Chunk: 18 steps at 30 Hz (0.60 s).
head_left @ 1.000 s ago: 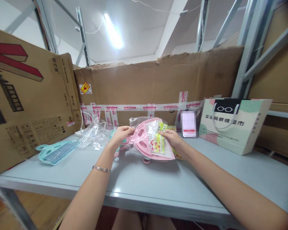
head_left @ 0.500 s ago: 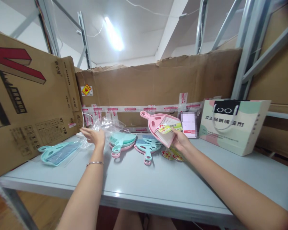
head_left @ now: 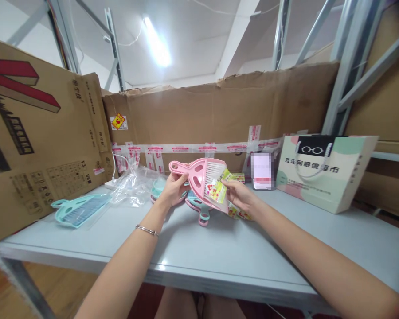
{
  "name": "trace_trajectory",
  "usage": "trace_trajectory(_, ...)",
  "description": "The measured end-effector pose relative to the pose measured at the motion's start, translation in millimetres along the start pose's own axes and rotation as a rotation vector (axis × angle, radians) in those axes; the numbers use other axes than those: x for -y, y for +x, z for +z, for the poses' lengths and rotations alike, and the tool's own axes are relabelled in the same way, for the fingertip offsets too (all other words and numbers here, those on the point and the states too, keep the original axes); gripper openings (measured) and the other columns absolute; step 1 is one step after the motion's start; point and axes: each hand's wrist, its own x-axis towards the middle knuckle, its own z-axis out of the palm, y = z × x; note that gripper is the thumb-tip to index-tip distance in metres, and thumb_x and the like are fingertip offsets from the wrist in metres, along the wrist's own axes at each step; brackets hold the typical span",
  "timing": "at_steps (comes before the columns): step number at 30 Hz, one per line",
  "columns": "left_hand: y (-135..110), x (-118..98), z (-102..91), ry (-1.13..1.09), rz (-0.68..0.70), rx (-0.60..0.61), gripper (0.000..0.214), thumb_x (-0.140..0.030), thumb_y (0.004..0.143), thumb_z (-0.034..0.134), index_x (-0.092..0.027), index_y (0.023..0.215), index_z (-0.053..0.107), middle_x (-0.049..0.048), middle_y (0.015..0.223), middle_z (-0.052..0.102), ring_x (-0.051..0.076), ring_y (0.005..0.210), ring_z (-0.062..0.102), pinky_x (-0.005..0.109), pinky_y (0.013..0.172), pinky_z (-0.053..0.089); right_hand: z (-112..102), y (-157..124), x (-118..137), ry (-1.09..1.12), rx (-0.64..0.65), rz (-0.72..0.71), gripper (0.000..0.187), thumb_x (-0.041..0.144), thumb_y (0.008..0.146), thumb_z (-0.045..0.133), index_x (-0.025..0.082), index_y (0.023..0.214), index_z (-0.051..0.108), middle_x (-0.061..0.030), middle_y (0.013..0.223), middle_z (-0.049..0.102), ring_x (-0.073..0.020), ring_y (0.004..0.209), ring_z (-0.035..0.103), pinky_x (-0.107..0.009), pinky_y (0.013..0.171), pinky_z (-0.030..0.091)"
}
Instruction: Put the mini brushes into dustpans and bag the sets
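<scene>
A pink mini dustpan with a white-bristled brush nested in it is held up above the grey table. My left hand grips its handle end from below. My right hand pinches the yellow and pink paper label at the pan's right side. Under the pan lies a heap of teal and pink dustpan sets, partly hidden. Crumpled clear plastic bags lie just left of my left hand.
A teal dustpan set in a clear bag lies at the table's left. A paper gift bag with glasses printed on it stands at the right, a small blurred card beside it. Cardboard walls close the back and left.
My left hand, which was open by the plastic bags half a second ago, has come back right and taken the pink dustpan's handle. The pan has dropped lower and nearer.
</scene>
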Motion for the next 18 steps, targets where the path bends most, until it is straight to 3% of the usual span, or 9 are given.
trace_trajectory(3,4,3,-2.7,0.009,0.038,-0.082,0.044,-0.036,0.059,0.076,-0.020,0.096,0.057,0.0010,0.090,0.064,0.013,0.076,0.060,0.026,0.065,0.052,-8,7,1,-0.005,-0.177,-0.030,0.018,0.001,0.076,0.046,0.016,0.081,0.056,-0.0033,0.068,0.068,-0.0132,0.061,0.065,-0.025,0.064,0.055)
trace_trajectory(7,7,10,-6.9,0.095,0.027,-0.167,0.041,-0.037,0.062,0.074,-0.019,0.094,0.057,0.0026,0.089,0.063,0.014,0.076,0.060,0.026,0.062,0.052,-22,15,-1,-0.167,-0.311,-0.093,0.021,0.005,0.067,0.057,0.017,0.084,0.054,-0.0047,0.072,0.065,-0.0198,0.071,0.064,-0.036,0.069,0.054)
trace_trajectory(11,8,13,-10.0,0.131,0.047,-0.206,0.040,-0.035,0.062,0.074,-0.018,0.093,0.056,0.0041,0.093,0.062,0.015,0.080,0.059,0.026,0.063,0.052,-25,12,1,-0.490,-0.519,-0.498,0.045,0.020,0.061,0.069,0.022,0.101,0.051,-0.0060,0.106,0.060,-0.0219,0.109,0.051,-0.040,0.097,0.038)
trace_trajectory(14,6,9,-7.6,0.093,0.052,-0.154,0.041,-0.033,0.062,0.074,-0.019,0.095,0.056,0.0043,0.096,0.062,0.015,0.082,0.059,0.026,0.064,0.052,-13,0,4,-0.854,-0.370,-0.781,0.042,0.038,0.070,0.063,0.021,0.107,0.053,-0.0099,0.119,0.052,-0.0241,0.118,0.042,-0.044,0.103,0.028)
trace_trajectory(18,-3,3,4.2,0.074,0.000,0.004,0.040,-0.030,0.063,0.074,-0.021,0.097,0.056,0.0046,0.106,0.061,0.016,0.086,0.060,0.027,0.067,0.052,14,-20,4,-1.154,-0.071,-0.967,0.033,0.042,0.077,0.056,0.025,0.105,0.059,-0.0085,0.124,0.046,-0.0245,0.120,0.039,-0.044,0.103,0.027)
